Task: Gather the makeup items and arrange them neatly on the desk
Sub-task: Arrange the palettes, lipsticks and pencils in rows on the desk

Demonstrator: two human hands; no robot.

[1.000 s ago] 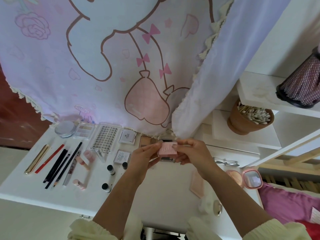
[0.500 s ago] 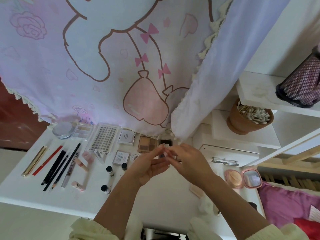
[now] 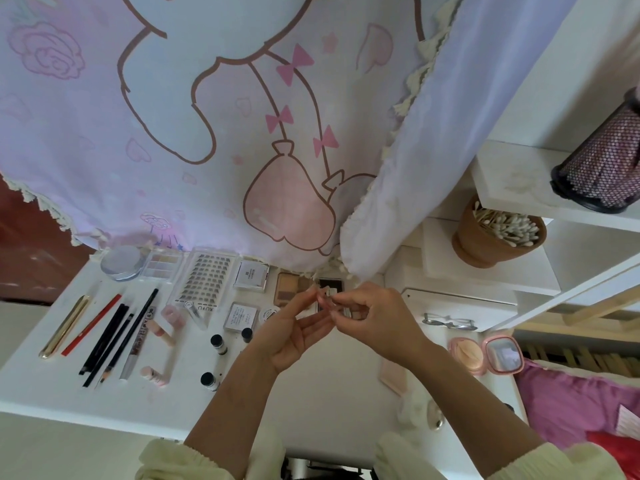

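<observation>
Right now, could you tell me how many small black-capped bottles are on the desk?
3. One bottle lies left of the left wrist, one just beside that hand, and one nearer the desk's front edge. The hands may hide others.

Both hands, left hand (image 3: 298, 329) and right hand (image 3: 377, 320), fingertips together above the white desk (image 3: 311, 393) beside ordered makeup.

Between the fingertips of the left hand (image 3: 294, 332) and the right hand (image 3: 375, 318) we make out only a small pale sliver, too small to name. Both hands cover much of the brown palette (image 3: 287, 288) and the dark case (image 3: 329, 284) at their twelve o'clock. The curtain (image 3: 207, 133) hides the desk's (image 3: 329, 393) far edge. At three o'clock the mesh holder (image 3: 602, 164) runs off the frame.
</observation>
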